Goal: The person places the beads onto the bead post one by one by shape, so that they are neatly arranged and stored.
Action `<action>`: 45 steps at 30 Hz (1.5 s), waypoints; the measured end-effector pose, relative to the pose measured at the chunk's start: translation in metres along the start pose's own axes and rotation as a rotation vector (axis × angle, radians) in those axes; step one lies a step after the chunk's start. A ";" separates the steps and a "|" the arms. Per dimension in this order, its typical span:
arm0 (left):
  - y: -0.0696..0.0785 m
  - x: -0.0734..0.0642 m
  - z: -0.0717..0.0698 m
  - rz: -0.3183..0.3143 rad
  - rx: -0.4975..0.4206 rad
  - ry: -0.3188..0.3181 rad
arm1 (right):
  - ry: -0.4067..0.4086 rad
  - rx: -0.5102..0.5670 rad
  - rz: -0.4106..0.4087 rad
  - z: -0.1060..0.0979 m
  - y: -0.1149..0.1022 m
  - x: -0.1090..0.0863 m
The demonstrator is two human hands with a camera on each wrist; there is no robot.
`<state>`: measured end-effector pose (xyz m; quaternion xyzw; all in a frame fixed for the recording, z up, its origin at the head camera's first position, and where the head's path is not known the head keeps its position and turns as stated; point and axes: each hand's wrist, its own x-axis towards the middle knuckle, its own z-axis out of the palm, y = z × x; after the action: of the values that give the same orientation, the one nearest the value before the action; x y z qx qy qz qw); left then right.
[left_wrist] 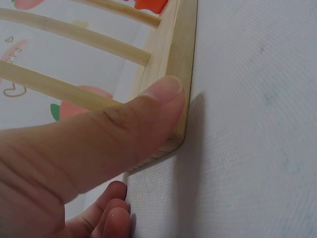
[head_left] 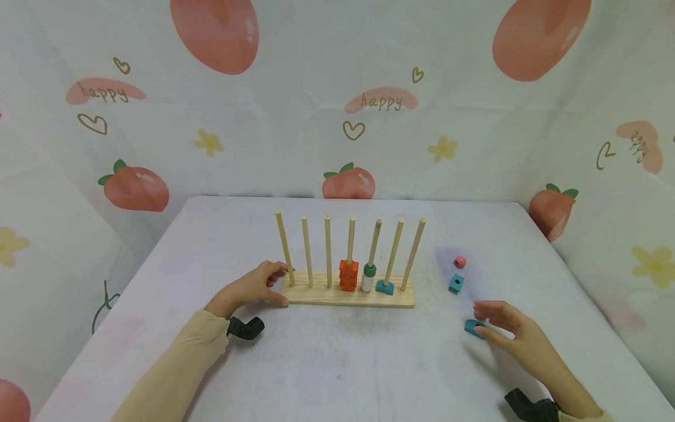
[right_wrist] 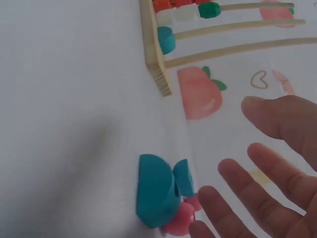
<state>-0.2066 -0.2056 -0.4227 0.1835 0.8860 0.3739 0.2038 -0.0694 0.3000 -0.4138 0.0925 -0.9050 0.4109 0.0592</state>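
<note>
Nearest, low on the white tabletop, the right hand, with a black wrist mount behind it, is loosely spread, its thumb and fingers apart and gripping nothing; they hover about a teal half-round bead, with a rose-pink bead just beside it. A little farther on, the left hand, below a beige sleeve, grips the left end of a wooden peg rack, thumb pressed on the front edge and the other fingers behind the end. The rack stands upright near the middle of the table, with seven pegs in a row. Counted from the left, the fourth carries stacked orange beads, the fifth a green bead above white, the sixth a teal piece at its foot. Right of the rack lie a teal cube bead and, beyond it, a pink bead. Farthest back hangs a peach-printed cloth.
</note>
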 end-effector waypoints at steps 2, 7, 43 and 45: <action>-0.001 0.000 0.000 0.001 -0.001 -0.001 | 0.004 -0.010 0.014 0.002 0.002 -0.001; -0.002 0.000 0.000 0.000 -0.002 -0.001 | -0.021 -0.047 0.077 0.004 0.007 -0.004; 0.001 0.000 0.000 -0.015 -0.007 -0.005 | -0.142 -0.205 0.238 0.005 0.014 0.004; 0.001 0.000 0.000 -0.012 -0.002 -0.004 | -0.147 -0.203 0.229 0.004 0.013 0.005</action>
<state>-0.2067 -0.2046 -0.4223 0.1788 0.8862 0.3734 0.2081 -0.0774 0.3047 -0.4246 0.0122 -0.9485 0.3134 -0.0453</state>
